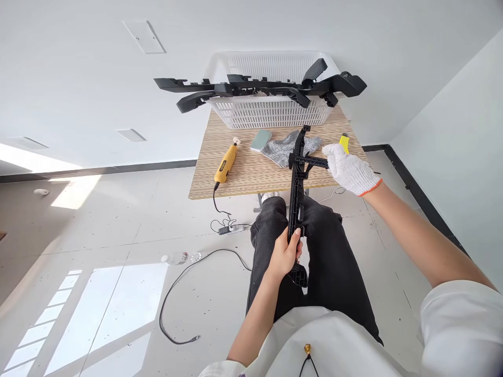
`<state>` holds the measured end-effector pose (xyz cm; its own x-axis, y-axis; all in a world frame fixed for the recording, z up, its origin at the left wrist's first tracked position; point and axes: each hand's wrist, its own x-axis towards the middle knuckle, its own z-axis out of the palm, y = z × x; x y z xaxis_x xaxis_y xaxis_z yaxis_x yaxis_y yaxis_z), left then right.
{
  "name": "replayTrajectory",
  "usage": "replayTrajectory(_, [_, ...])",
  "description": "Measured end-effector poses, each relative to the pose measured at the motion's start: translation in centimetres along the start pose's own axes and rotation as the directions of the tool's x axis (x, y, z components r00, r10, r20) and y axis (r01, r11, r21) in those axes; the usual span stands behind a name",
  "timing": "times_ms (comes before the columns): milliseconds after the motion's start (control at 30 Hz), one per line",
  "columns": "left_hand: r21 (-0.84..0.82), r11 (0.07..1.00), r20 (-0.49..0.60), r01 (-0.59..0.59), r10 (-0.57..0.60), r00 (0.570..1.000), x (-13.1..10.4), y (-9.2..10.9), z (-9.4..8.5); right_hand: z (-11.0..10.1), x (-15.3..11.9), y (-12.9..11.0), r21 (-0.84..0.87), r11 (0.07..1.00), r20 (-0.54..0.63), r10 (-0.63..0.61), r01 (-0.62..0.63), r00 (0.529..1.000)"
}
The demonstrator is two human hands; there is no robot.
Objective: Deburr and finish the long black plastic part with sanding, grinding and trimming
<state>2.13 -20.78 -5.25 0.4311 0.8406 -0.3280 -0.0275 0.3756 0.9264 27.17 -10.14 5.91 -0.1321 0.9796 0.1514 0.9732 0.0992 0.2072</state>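
A long black plastic part [296, 196] stands lengthwise over my lap, its far end above the table. Bare fingers of my left hand [287, 250] are wrapped round its lower section. A white knitted glove with an orange cuff covers my right hand [351, 170], whose fingers are curled beside a yellow blade-shaped tool [345, 142]. The right fist is next to the end of the part's black side arm; whether it grips the arm or the yellow tool is unclear. Behind the part, a grey glove [281, 151] lies on the table.
On the wood-grain table [200, 183] are a yellow rotary tool [227, 163] with a cable and a green block [261, 140]. A white basket [271, 114] at the back carries several black parts [251, 86]. A power strip [231, 229] and cable [167, 298] lie on the floor.
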Motion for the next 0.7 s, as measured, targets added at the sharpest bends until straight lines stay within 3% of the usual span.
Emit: replayTrajectory(700, [0.036,0.999,-0.006,-0.005,0.006,1.000,-0.04,-0.04,-0.02,-0.21,-0.28,-0.15,-0.064,0.995,-0.064,0.066,-0.070,0.996])
